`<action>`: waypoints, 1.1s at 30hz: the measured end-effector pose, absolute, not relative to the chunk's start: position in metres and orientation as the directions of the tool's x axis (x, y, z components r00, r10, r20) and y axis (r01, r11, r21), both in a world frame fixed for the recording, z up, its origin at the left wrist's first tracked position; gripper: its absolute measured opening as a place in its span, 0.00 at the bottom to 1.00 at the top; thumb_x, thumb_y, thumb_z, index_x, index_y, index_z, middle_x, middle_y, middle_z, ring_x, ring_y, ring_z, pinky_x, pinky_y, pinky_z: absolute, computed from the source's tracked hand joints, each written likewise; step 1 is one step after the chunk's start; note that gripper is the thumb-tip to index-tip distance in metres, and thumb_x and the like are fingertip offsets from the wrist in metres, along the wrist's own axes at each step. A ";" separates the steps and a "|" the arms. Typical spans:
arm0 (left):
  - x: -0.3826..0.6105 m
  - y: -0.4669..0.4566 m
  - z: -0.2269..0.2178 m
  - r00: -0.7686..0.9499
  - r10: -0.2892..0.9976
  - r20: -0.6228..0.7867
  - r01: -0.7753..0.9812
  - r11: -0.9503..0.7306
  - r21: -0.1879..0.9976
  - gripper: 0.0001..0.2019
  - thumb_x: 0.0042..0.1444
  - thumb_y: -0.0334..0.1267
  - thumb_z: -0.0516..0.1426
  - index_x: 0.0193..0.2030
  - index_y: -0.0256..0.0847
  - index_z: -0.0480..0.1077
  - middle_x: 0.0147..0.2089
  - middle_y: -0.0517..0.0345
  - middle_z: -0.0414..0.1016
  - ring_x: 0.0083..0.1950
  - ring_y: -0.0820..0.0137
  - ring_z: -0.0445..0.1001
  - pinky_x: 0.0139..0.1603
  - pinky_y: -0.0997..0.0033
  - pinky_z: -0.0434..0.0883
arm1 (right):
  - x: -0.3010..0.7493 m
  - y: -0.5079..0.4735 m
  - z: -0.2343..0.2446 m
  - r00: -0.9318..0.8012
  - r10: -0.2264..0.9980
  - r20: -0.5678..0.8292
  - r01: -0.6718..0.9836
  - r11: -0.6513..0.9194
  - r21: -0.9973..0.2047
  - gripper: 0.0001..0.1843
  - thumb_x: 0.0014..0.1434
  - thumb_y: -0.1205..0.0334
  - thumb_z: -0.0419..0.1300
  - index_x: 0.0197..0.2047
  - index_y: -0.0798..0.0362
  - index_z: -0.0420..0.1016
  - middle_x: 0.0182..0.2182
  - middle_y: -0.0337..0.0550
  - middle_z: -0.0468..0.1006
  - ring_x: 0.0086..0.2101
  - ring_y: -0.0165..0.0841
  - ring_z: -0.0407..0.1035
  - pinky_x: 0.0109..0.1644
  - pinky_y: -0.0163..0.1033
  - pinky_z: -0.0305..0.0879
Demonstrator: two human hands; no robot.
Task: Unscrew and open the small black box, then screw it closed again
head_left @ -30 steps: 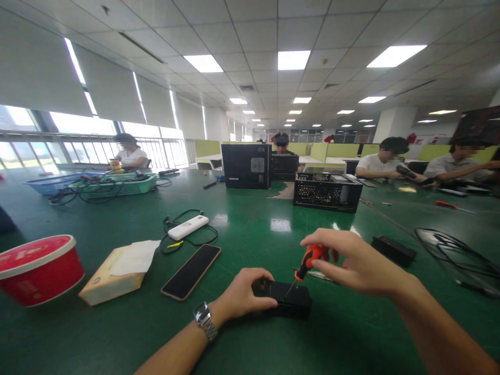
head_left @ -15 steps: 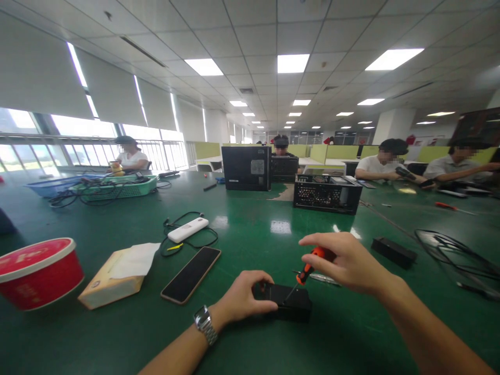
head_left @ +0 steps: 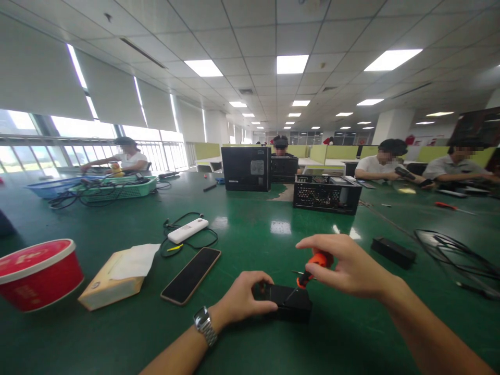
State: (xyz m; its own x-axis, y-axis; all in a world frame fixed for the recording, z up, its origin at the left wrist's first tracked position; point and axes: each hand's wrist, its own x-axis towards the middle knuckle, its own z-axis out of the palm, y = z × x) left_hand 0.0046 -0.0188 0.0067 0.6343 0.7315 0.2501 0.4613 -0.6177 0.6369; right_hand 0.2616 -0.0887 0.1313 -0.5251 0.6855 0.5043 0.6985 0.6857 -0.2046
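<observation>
A small black box (head_left: 291, 306) lies on the green table (head_left: 250, 234) close in front of me. My left hand (head_left: 244, 297), with a metal watch on its wrist, grips the box's left end with curled fingers. My right hand (head_left: 347, 266) pinches the orange handle of a small screwdriver (head_left: 308, 272). The screwdriver's thin shaft slants down and to the left, its tip resting on the top of the box.
A phone (head_left: 191, 274), a tissue box (head_left: 115, 277) and a red bowl (head_left: 37, 273) lie to my left, a white device with a cable (head_left: 188, 230) behind them. Another black box (head_left: 393, 251) and cables (head_left: 457, 255) are on the right. Computer cases (head_left: 327, 194) and seated people are beyond.
My right hand has dropped slightly and turned the screwdriver handle between its fingers. My left hand and the black box have stayed put.
</observation>
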 end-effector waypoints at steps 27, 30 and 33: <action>0.005 -0.019 0.008 0.639 0.733 0.234 0.469 -0.612 0.637 0.21 0.47 0.51 0.67 0.43 0.38 0.76 0.38 0.57 0.78 0.38 0.66 0.72 0.38 0.72 0.65 | 0.266 -0.091 0.134 -0.570 0.677 0.465 0.614 0.727 -0.306 0.16 0.63 0.66 0.56 0.54 0.51 0.71 0.42 0.44 0.78 0.36 0.31 0.72 0.42 0.35 0.66; 0.005 -0.019 0.008 0.633 0.735 0.243 0.465 -0.613 0.639 0.20 0.47 0.49 0.68 0.42 0.38 0.76 0.38 0.57 0.77 0.38 0.66 0.72 0.39 0.71 0.64 | 0.265 -0.091 0.133 -0.552 0.695 0.460 0.639 0.707 -0.302 0.15 0.62 0.60 0.60 0.52 0.52 0.73 0.32 0.39 0.77 0.28 0.29 0.69 0.33 0.33 0.63; 0.006 -0.020 0.009 0.636 0.730 0.248 0.450 -0.613 0.649 0.20 0.46 0.48 0.68 0.42 0.37 0.76 0.38 0.57 0.78 0.39 0.66 0.73 0.41 0.71 0.65 | 0.262 -0.091 0.132 -0.522 0.717 0.462 0.702 0.669 -0.246 0.15 0.62 0.54 0.61 0.49 0.53 0.76 0.21 0.34 0.72 0.22 0.28 0.65 0.29 0.33 0.58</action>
State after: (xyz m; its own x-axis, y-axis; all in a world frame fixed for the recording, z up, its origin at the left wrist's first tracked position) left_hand 0.0055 -0.0196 0.0086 0.6364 0.7303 0.2483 0.4499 -0.6130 0.6494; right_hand 0.2616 -0.0913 0.1325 -0.5221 0.7171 0.4617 0.7016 0.6689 -0.2455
